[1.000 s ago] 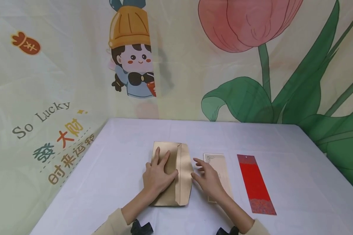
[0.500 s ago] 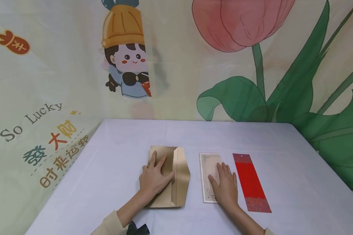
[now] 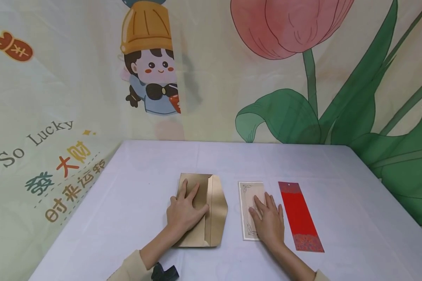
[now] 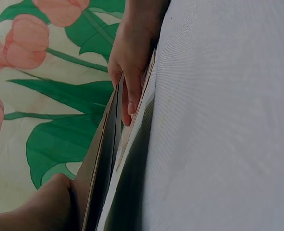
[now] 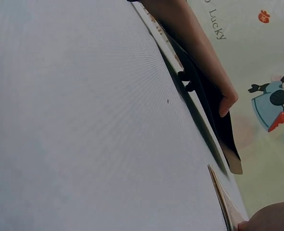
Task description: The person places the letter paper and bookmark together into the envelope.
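left grip: the left hand (image 3: 185, 212) lies flat on the gold envelope (image 3: 201, 210), fingers straight and spread, pressing it to the table (image 3: 133, 203) — nothing curled round it.
right grip: the right hand (image 3: 270, 223) rests palm down on the cream card (image 3: 247, 208), fingers straight and slightly fanned, holding nothing.
gold envelope: lies lengthwise near the middle of the table, its flap side turned toward the card.
cream card: flat just to the right of the envelope, apart from it; ornate printed border at its corners.
red strip: a red bookmark (image 3: 300, 216) lies just right of the card — close beside the right hand, not touched.
backdrop: a printed cloth with a tulip (image 3: 288, 27) and a cartoon figure (image 3: 151, 62) hangs behind the table.
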`<state>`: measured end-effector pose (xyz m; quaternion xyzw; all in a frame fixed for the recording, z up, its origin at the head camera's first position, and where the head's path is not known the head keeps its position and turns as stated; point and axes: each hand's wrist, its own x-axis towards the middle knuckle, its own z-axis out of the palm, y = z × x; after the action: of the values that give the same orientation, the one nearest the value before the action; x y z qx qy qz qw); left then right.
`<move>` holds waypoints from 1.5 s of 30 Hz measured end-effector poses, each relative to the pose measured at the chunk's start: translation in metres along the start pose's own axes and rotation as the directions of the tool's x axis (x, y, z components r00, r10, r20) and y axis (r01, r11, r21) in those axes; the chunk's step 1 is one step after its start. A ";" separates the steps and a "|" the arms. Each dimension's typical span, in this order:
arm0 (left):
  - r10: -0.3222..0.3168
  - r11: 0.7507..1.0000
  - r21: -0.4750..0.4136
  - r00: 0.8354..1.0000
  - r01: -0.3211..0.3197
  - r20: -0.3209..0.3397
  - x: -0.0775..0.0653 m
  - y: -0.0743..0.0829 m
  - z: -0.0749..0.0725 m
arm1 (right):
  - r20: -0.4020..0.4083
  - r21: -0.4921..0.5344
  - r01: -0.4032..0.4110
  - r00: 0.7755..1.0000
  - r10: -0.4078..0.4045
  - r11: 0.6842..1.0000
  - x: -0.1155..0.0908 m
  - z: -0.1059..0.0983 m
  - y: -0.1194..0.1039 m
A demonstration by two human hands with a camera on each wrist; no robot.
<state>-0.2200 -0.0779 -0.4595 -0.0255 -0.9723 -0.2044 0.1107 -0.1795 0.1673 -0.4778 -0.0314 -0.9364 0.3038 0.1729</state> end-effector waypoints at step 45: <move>0.053 0.998 0.023 0.998 -0.053 0.014 -0.008 -0.004 -0.006 | 0.594 0.652 -0.291 0.770 -0.233 0.700 0.022 -0.007 -0.035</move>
<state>-0.2111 -0.0840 -0.4579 -0.0515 -0.9743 -0.1899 0.1097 -0.1962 0.1468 -0.4453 0.1270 -0.7432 0.6366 -0.1619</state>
